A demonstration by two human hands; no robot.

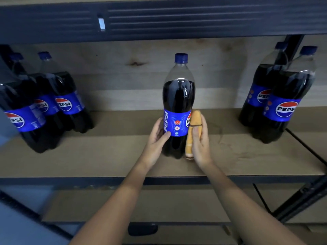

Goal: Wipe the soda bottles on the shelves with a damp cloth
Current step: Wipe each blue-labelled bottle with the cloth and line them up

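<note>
Apparently to keep it from turning, the left hand (156,134) holds the upright Pepsi bottle (178,105) at its label, mid-shelf (106,156), while the right hand's (200,142) grip presses a folded orange cloth (192,131) against the bottle's right side for wiping.

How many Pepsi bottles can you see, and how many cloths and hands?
Pepsi bottles: 6 that I can make out: 3 on the left, 1 in the middle, 2 on the right. More may hide behind.
Orange cloths: 1
Hands: 2, the left hand and the right hand
Total: 9
</note>
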